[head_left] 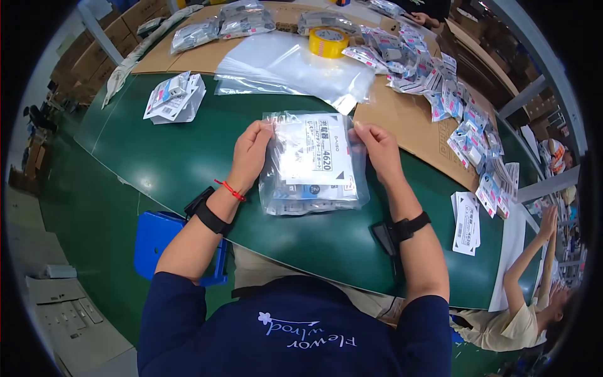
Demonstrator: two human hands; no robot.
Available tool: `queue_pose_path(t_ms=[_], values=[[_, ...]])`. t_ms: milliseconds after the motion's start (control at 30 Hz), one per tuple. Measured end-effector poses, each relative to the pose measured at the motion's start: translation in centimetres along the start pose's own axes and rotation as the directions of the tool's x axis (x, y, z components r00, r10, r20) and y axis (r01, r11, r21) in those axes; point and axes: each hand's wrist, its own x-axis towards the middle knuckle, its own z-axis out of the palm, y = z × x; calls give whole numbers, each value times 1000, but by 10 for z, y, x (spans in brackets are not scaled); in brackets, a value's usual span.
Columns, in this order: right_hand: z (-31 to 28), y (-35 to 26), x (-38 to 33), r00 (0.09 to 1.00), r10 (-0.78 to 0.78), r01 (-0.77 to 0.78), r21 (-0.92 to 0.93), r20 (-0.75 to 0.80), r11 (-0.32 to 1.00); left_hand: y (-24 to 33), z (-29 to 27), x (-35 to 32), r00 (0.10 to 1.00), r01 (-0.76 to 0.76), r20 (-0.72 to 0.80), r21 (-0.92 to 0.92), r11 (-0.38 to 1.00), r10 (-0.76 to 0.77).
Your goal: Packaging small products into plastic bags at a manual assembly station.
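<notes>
Over on the left, a small pile of white packets (pixel 174 97) is lying on the green table (pixel 157 157), and a blue stool (pixel 154 242) is poking out below the table's edge. Further back, a stack of clear plastic sheets (pixel 295 66) is spreading across brown cardboard (pixel 408 135), with a roll of yellow tape (pixel 328 42) sitting just beyond. On the right, a long spill of packaged items (pixel 461 122) is trailing down the cardboard — a few white cards (pixel 466 223) are resting near the table's edge.

Centre stage, the clear bag of packets (pixel 314 163) is lying on the table between both hands. The left hand (pixel 251 154) is pinching the bag's upper left edge, fingers curled, wrist bent inward. The right hand (pixel 377 151) is gripping the upper right corner — both are clamped on the bag, nothing blocking them.
</notes>
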Motion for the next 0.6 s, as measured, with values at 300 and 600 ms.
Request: queue_pose_path(t_ms=[300, 600], values=[[7, -14, 37, 1000, 0, -2, -149, -15, 989, -2, 15, 21, 986, -141, -98, -33, 989, 138], [14, 8, 51, 993, -116, 87, -754, 14, 651, -28, 11, 28, 926, -217, -170, 494, 842, 338]])
